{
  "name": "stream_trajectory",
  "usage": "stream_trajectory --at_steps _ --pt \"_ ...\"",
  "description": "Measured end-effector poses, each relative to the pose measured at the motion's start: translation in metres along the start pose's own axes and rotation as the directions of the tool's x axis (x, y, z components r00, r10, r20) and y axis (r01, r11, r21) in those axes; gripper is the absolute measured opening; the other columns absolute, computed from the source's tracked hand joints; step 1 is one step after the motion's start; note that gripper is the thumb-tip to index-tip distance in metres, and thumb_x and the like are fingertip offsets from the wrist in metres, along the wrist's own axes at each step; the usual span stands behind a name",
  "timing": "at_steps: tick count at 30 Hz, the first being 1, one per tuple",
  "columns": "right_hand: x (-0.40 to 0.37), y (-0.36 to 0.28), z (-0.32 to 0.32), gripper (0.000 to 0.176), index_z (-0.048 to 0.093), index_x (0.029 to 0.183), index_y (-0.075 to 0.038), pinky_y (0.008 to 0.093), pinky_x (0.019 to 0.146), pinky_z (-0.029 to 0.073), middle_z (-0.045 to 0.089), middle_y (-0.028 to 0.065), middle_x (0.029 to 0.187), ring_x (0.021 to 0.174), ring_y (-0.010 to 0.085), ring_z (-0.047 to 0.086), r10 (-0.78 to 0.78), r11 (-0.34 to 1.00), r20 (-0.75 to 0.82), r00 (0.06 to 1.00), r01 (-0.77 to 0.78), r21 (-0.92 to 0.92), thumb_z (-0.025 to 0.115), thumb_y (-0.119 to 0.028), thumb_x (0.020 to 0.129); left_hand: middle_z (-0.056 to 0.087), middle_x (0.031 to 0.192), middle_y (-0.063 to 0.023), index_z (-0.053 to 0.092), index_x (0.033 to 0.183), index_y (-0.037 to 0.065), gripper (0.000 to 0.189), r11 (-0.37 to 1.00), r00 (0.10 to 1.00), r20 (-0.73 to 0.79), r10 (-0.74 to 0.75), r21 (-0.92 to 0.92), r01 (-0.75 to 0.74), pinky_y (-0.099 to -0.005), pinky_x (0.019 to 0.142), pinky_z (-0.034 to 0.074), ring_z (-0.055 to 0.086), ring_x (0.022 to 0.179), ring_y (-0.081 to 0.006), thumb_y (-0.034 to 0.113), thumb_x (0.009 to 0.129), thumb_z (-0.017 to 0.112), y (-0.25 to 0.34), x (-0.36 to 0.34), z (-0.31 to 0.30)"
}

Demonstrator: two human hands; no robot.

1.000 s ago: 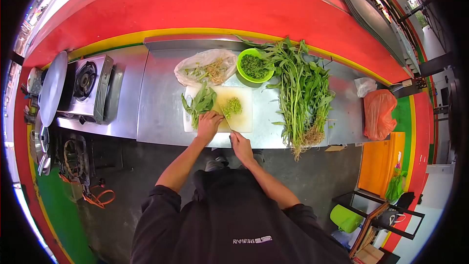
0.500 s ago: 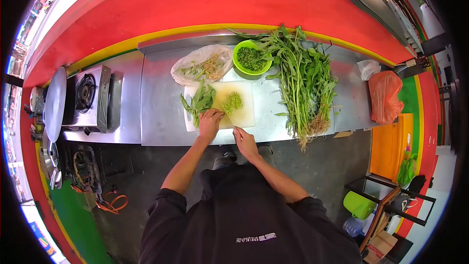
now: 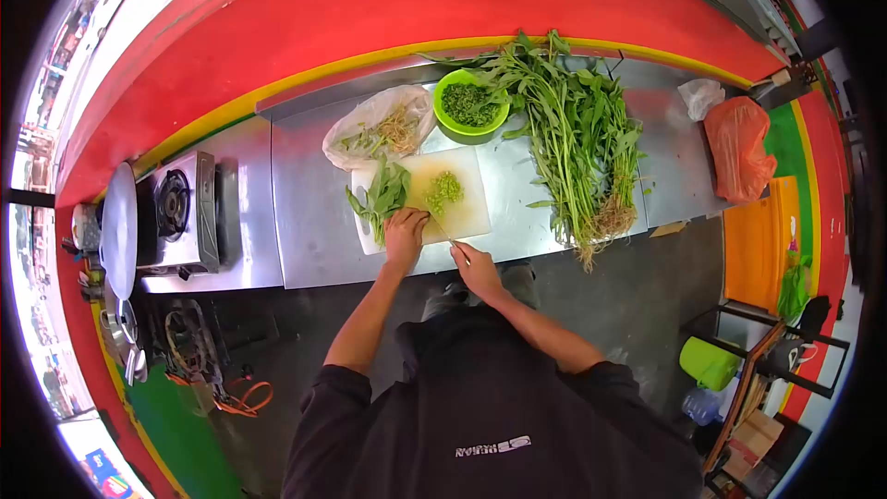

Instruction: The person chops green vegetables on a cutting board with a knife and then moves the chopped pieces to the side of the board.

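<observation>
On a white cutting board point(image 3: 468, 187) my left hand point(image 3: 405, 236) is closed on the stems of a leafy green bunch point(image 3: 385, 192). My right hand point(image 3: 477, 270) grips a knife point(image 3: 443, 229) by its handle, with the blade pointing up and left beside my left fingers. A small heap of chopped green pieces point(image 3: 444, 189) lies on the board just beyond the blade. Behind the board stands a bright green bowl point(image 3: 469, 135) holding finely cut greens. Left of the bowl, a clear plastic bag point(image 3: 346, 137) holds roots and stems.
A large pile of leafy stalks with roots point(image 3: 573, 139) lies right of the board on the metal counter point(image 3: 319, 240). An orange-red bag point(image 3: 739, 150) sits at the counter's right end. At the left are a gas stove point(image 3: 176, 212) and a round metal lid point(image 3: 119, 231).
The whole view has shifted and turned slightly. Both hands remain at the board, with the left on the greens and the right on the knife.
</observation>
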State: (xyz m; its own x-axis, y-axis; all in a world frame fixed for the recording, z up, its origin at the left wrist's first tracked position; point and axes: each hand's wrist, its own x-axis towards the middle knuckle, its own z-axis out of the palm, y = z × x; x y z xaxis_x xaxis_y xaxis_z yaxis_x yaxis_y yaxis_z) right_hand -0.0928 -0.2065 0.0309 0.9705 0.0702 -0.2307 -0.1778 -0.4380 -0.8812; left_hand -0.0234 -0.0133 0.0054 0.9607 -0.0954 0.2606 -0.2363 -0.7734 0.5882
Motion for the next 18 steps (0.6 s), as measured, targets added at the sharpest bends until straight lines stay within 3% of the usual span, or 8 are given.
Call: stream_trajectory --at_steps 3,9,11,12,13,16,18 --pt "-0.001 0.005 -0.002 0.036 0.069 0.125 -0.003 0.047 0.078 0.055 0.072 0.0262 0.099 0.093 0.045 0.07 -0.015 0.999 -0.002 1.0 0.015 -0.037 0.059 -0.031 0.104 0.07 0.099 -0.0024 0.078 0.099 0.012 0.011 1.0 0.999 0.04 0.007 -0.024 -0.006 -0.0404 0.085 0.042 0.064 0.096 -0.0244 0.016 0.091 0.071 -0.001 0.001 -0.001" --pt "0.018 -0.012 -0.004 0.042 0.07 0.126 -0.005 0.0488 0.08 0.056 0.072 0.0274 0.1 0.092 0.0453 0.07 0.157 0.983 0.098 0.983 -0.145 -0.115 0.057 -0.039 0.104 0.069 0.097 -0.0032 0.078 0.101 0.012 0.013 1.0 1.0 0.005 0.03 0.0 -0.03 -0.0401 0.084 0.043 0.064 0.095 -0.0249 0.014 0.09 0.071 0.0 -0.004 0.002" --pt "0.015 -0.004 0.0 0.039 0.07 0.123 -0.006 0.049 0.066 0.056 0.07 0.0215 0.069 0.055 0.0343 0.068 -0.037 0.999 -0.028 0.999 0.037 -0.001 0.055 -0.037 0.106 0.068 0.097 -0.0039 0.078 0.103 0.012 0.015 1.0 1.0 -0.015 0.02 -0.003 -0.02 -0.0405 0.084 0.044 0.064 0.095 -0.0254 0.013 0.09 0.071 0.001 -0.006 0.002" --pt "0.013 0.002 -0.001 0.038 0.07 0.122 -0.006 0.0501 0.069 0.055 0.071 0.0218 0.074 0.063 0.0385 0.07 -0.05 0.999 -0.018 0.999 0.05 0.016 0.056 -0.037 0.105 0.068 0.095 -0.0072 0.076 0.102 0.009 0.016 0.998 0.998 -0.04 0.055 -0.012 -0.056 -0.0432 0.079 0.048 0.064 0.092 -0.0299 0.009 0.087 0.073 0.002 -0.005 0.001" --pt "0.012 0.009 -0.002 0.038 0.07 0.122 -0.006 0.0501 0.069 0.055 0.071 0.0218 0.074 0.063 0.0385 0.07 -0.054 0.998 -0.022 0.998 0.055 0.021 0.056 -0.037 0.105 0.068 0.095 -0.0072 0.076 0.102 0.009 0.016 0.998 0.997 -0.041 0.061 -0.007 -0.062 -0.0432 0.079 0.048 0.064 0.092 -0.0299 0.009 0.087 0.073 0.002 -0.005 0.001" --pt "0.006 0.017 -0.013 0.032 0.072 0.116 -0.009 0.0512 0.073 0.055 0.072 0.0221 0.092 0.084 0.0451 0.069 -0.075 0.996 0.015 0.997 0.075 -0.053 0.058 -0.036 0.103 0.069 0.093 -0.0105 0.076 0.1 0.006 0.015 0.995 0.995 -0.069 0.067 -0.071 -0.072 -0.0446 0.078 0.052 0.065 0.088 -0.0331 0.004 0.086 0.072 -0.002 -0.004 0.007" --pt "0.002 0.016 -0.018 0.034 0.072 0.118 -0.007 0.049 0.076 0.055 0.073 0.0227 0.096 0.087 0.0439 0.07 -0.074 0.994 0.003 0.997 0.074 -0.084 0.058 -0.035 0.103 0.068 0.096 -0.0081 0.076 0.101 0.008 0.015 0.994 0.999 -0.036 0.04 -0.101 -0.044 -0.0439 0.082 0.049 0.064 0.092 -0.0317 0.008 0.088 0.071 -0.005 -0.005 0.009"
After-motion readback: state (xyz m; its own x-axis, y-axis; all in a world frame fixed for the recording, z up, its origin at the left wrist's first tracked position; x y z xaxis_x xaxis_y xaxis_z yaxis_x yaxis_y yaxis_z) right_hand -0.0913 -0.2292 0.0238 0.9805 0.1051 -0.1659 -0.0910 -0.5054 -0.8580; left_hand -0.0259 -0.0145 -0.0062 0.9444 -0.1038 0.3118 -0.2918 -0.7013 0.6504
